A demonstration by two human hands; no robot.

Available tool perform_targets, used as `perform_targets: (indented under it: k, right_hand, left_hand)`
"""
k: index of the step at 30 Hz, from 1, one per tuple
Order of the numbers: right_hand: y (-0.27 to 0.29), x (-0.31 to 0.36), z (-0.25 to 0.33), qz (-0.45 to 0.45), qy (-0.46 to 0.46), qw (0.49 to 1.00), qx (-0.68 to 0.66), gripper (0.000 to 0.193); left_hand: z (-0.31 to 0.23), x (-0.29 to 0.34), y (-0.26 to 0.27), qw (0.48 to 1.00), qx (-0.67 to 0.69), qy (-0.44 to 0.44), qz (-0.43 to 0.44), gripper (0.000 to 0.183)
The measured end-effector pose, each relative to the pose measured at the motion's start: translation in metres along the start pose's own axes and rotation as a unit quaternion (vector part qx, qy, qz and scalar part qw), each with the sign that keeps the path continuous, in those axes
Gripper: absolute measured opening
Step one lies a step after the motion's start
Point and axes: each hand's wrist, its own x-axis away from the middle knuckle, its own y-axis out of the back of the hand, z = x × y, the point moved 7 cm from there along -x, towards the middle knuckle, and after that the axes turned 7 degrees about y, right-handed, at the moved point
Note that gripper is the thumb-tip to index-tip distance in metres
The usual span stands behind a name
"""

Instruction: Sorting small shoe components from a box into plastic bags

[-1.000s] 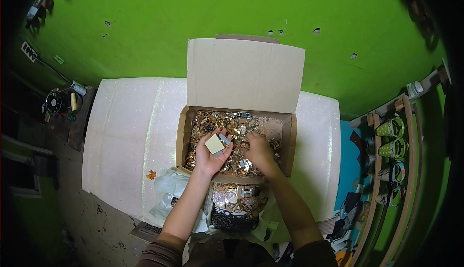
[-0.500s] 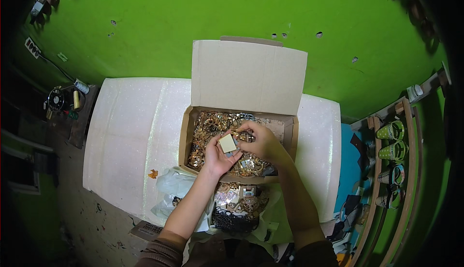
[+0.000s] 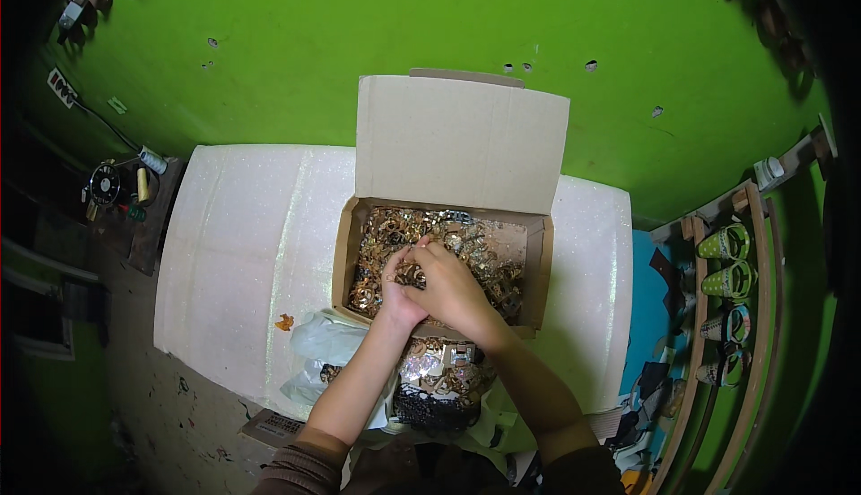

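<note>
My left hand point(image 3: 395, 296) is cupped, palm up, over the open cardboard box point(image 3: 343, 248). Crossing over it from the right, my right hand point(image 3: 447, 290) has its fingers bent down against the left one's fingers. Anything between them is hidden; the pale square piece from before does not show. Around and below both hands lies a heap of small gold and silver metal pieces point(image 3: 386, 226), many ring-shaped or buckle-like. Close to my body, a plastic bag point(image 3: 327, 338) lies open around more shiny pieces point(image 3: 430, 360) and black mesh point(image 3: 437, 408).
The box's lid point(image 3: 462, 136) stands raised toward the green wall point(image 3: 287, 56). Under the box is a white sparkly table cover point(image 3: 242, 253), with a small orange scrap point(image 3: 284, 322) on it. Sandals point(image 3: 726, 280) sit on a wooden rack point(image 3: 762, 316) at right; thread spools point(image 3: 143, 181) stand at left.
My right hand has moved down and left across my left hand. The pale square piece, which lay in my left palm, has gone out of sight.
</note>
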Motion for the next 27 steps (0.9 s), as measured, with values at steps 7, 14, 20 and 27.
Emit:
perform_targets:
  k: [7,14,20,27]
  right_hand:
    - [0.024,-0.001,-0.006,0.0,0.035,0.999,-0.036,0.039]
    - [0.031,0.028,-0.097,0.026,-0.072,0.997,0.025,0.049]
    - [-0.022,0.061,-0.116,0.188,-0.003,0.957,0.222,0.085]
    - [-0.03,0.06,-0.118,0.253,-0.038,0.95,0.176,0.087]
  left_hand:
    - [-0.006,0.004,-0.008,0.996,-0.04,-0.042,-0.072,0.03]
    - [-0.012,0.005,-0.015,0.997,0.055,-0.053,-0.033,0.025]
    - [-0.014,0.007,-0.016,0.997,0.039,-0.053,-0.027,0.025]
    - [-0.015,0.006,-0.012,0.998,0.033,-0.046,0.003,0.029]
